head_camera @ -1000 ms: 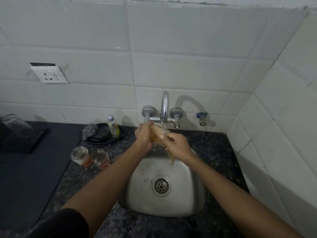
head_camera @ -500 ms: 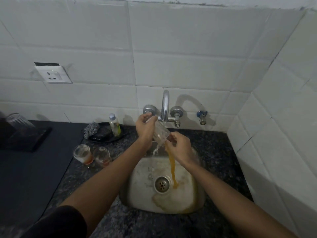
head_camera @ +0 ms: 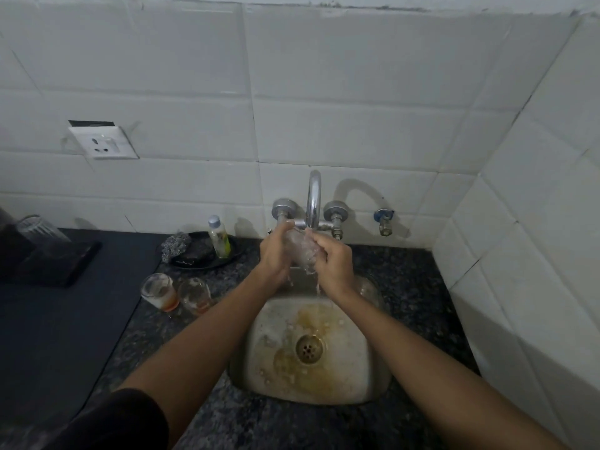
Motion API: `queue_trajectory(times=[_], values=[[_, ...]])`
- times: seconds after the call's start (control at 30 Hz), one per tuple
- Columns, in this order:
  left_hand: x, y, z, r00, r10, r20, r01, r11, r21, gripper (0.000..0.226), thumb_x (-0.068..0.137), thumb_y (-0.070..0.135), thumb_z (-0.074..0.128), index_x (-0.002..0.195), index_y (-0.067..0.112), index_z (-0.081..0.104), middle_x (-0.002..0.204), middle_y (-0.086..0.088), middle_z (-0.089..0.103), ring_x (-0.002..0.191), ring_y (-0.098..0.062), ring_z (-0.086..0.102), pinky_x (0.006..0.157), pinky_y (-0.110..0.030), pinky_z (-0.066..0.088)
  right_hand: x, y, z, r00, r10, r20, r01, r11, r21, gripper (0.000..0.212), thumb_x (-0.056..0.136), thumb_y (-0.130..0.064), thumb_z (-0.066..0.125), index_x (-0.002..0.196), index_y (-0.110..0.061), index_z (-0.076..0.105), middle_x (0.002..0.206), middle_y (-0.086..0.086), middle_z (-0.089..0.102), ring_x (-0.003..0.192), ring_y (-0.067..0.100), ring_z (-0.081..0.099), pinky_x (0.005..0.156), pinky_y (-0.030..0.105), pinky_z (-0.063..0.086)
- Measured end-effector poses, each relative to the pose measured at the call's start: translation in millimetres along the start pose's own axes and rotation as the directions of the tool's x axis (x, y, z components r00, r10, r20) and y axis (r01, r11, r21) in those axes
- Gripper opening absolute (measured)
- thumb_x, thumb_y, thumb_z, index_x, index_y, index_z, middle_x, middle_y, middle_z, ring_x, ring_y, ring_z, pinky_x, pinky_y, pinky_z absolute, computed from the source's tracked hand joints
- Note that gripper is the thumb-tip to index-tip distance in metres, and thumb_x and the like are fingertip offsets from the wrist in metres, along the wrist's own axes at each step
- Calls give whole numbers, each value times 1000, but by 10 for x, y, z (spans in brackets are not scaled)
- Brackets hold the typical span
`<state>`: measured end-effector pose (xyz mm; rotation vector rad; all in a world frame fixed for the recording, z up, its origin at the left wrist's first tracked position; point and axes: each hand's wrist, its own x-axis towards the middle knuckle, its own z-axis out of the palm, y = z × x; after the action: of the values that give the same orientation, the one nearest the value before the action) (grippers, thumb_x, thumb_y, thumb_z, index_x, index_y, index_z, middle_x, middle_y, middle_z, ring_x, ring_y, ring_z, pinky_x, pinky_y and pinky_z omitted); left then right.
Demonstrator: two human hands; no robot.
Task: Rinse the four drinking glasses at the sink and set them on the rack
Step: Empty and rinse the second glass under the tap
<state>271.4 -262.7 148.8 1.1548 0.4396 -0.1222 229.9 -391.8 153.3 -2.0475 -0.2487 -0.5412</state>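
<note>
A: How many glasses do we count?

B: Four that we can see. One clear glass [head_camera: 301, 251] is between our hands under the tap [head_camera: 313, 198]. Two dirty glasses stand upright and just beside each other on the speckled counter [head_camera: 399, 280] left of the sink: the left dirty glass [head_camera: 159, 292] and the right dirty glass [head_camera: 195, 295], each with an orange residue at the bottom. A fourth glass [head_camera: 39, 230] sits on the dark rack [head_camera: 48, 261] at the far left, and we cannot tell for certain which way up it stands.

A: And the rest?

B: One steel sink [head_camera: 363, 368] with one drain [head_camera: 308, 347] and a yellow-brown stain on its floor. One curved spout with two valve knobs, and one separate small valve [head_camera: 383, 220] on the wall to the right. One black dish [head_camera: 207, 251] carrying one scrubber [head_camera: 175, 246] and one small bottle [head_camera: 219, 237]. One wall socket [head_camera: 103, 141].

A: How does the held glass lie?

B: Its long axis is tilted, upper end toward the spout, lower end down toward the basin; water runs off that lower end. Which end is the mouth we cannot tell through the blur.

A: Our hands?

B: The left hand [head_camera: 276, 254] curls its fingers round the glass from the left. The right hand [head_camera: 334, 259] wraps it from the right, fingertips [head_camera: 310, 235] at the upper end. Both grip it above the back of the sink.
</note>
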Motion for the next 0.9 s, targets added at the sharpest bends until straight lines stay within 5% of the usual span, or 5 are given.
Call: queue_trajectory(times=[0.2, 0.4, 0.6, 0.73, 0.9], values=[[214, -105, -56, 983, -132, 131, 134, 991, -2, 99, 51, 45, 99, 132, -3, 65, 127, -23, 70, 109, -37, 72, 101, -51, 55, 21, 50, -35, 968, -250, -3, 245, 952, -186, 34, 84, 9, 75, 116, -3, 78, 111, 11, 79, 101, 19, 75, 95, 21, 55], [-39, 51, 38, 973, -142, 182, 160, 983, -87, 49, 105, 43, 41, 106, 0, 67, 92, -17, 73, 77, -27, 73, 77, -40, 55, 134, 40, 92, 966, 244, -82, -248, 968, -45, 24, 91, -2, 71, 112, -8, 81, 97, 6, 80, 85, 16, 75, 71, 6, 50], [53, 150, 33, 958, -180, 223, 179, 984, 25, 46, 93, 36, 69, 121, 0, 67, 102, -14, 72, 85, -26, 72, 78, -38, 60, 100, 18, -33, 954, -291, 75, 301, 918, -258, 28, 87, 5, 73, 112, -4, 79, 104, 10, 79, 94, 17, 75, 89, 18, 55], [-30, 158, 42, 963, -168, 209, 170, 985, 9, 47, 103, 41, 50, 101, 1, 74, 96, -15, 72, 74, -24, 73, 80, -40, 54, 141, 16, 69, 985, 169, -31, -172, 973, -153, 28, 90, 4, 66, 110, -9, 80, 97, 5, 80, 87, 20, 76, 77, 21, 57], [7, 150, 49, 940, -230, 253, 206, 972, 115, 35, 106, 35, 54, 100, 7, 74, 86, -9, 75, 75, -22, 73, 70, -36, 58, 96, -2, -27, 959, -236, 159, 269, 934, -236, 26, 89, 1, 74, 114, -6, 77, 108, 8, 77, 97, 16, 73, 90, 25, 59]])
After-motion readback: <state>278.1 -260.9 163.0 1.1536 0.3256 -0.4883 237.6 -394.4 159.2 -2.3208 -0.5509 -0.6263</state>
